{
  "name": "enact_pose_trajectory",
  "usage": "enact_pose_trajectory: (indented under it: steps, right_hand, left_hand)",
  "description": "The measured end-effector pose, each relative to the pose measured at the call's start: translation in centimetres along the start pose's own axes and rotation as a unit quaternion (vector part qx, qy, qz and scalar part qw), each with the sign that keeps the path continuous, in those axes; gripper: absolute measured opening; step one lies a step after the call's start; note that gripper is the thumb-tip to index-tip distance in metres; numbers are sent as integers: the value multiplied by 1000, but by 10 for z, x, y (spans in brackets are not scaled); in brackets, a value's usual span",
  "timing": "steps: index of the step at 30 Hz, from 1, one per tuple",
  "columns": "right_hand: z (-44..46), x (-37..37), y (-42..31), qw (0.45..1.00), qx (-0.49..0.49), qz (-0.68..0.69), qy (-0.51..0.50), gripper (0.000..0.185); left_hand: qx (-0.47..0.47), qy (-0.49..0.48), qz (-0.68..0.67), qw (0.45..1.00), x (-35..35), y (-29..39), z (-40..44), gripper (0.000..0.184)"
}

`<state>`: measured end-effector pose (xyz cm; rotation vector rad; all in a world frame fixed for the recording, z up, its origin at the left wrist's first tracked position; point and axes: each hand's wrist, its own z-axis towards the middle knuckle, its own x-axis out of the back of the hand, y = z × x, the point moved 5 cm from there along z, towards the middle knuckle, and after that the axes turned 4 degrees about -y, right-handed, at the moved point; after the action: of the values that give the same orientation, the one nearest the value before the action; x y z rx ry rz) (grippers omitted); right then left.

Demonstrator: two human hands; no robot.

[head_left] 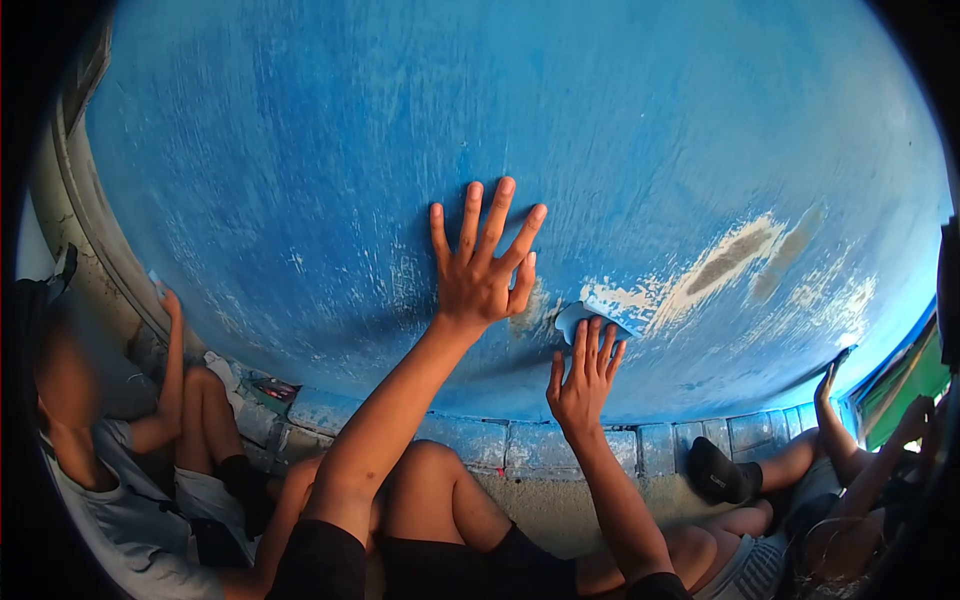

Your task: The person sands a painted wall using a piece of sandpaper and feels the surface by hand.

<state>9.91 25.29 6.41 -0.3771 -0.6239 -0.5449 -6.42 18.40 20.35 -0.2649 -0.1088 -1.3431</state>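
Note:
My left hand (485,270) lies against the blue painted wall (330,130) with its fingers spread, and it holds nothing. Lower and to the right, my right hand (588,385) presses a curled light blue sheet (615,318), which looks like sandpaper, to the wall under its fingertips. The sheet's face against the wall is hidden. Just above and right of it, a scraped patch (730,262) shows white and grey through the blue paint. Smaller pale scuffs surround both hands.
A person (110,450) sits at the left, one hand (170,303) raised to the wall. At the right, another person (830,520) reaches to the wall near a black shoe (715,472). A brick ledge (540,450) runs along the wall's foot, before my bent knees (430,490).

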Motion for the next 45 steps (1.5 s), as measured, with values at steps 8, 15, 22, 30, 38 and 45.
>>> enact_pose_trajectory:
  steps: [8, 15, 22, 30, 38, 45]
  right_hand:
    - [-4, -1, 0, 1000, -2, 2, -2, 56]
    - [-17, -9, 7, 1000, 14, -1, -23, 58]
    - [-10, -7, 9, 1000, 12, -2, -21, 59]
    - [73, 52, 6, 996, -1, -8, 88, 55]
    - [18, 13, 22, 997, -15, 1, 74, 57]
    - [-53, -28, 36, 999, -6, -3, -40, 58]
  left_hand:
    - [3, -6, 1, 1000, 0, 0, 0, 47]
    - [3, 0, 5, 1000, 1, 1, 1, 47]
    - [-5, 8, 10, 1000, 1, 1, 2, 48]
    - [-6, 7, 7, 1000, 0, 2, 1, 47]
    - [-7, 10, 11, 1000, 0, 1, 1, 47]
    - [-8, 11, 8, 1000, 3, 2, 1, 48]
